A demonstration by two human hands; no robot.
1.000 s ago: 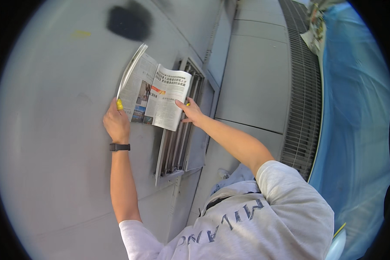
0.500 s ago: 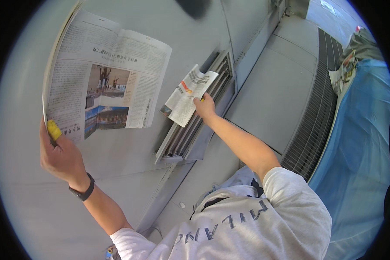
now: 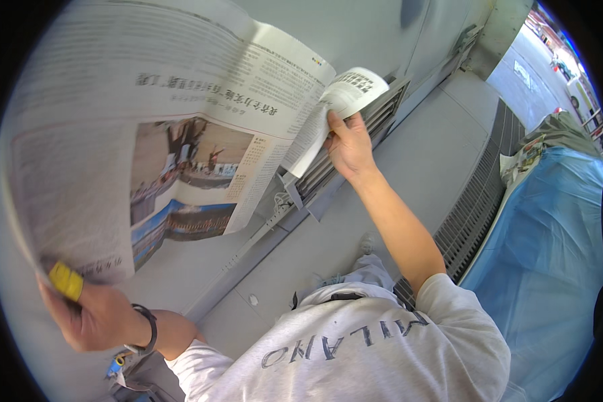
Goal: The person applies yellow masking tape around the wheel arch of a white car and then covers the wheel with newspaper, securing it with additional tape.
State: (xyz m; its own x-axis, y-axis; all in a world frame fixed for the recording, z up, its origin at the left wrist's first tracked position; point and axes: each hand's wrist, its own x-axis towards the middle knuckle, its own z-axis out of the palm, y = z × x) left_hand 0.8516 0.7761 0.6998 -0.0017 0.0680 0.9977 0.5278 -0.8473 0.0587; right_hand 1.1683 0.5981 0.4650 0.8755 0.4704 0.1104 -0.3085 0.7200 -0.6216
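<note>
I've brought the wide grey-white newspaper sheet (image 3: 107, 94) pinched in my left hand (image 3: 99, 316) nearer, so it visually borders the curled white newspaper piece (image 3: 356, 92) my right hand (image 3: 350, 149) pinches.

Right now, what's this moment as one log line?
left hand: holds open newspaper | right hand: holds curled newspaper page | blue sheet: at right

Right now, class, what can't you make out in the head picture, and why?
Head view:
Newspaper: far-left print blurred, top cut off by the picture's edge.
Slatted vent: partly hidden behind the newspaper and right hand.
Anything under the blue sheet: covered by it.
Distant white vehicle: too small for detail.
</note>
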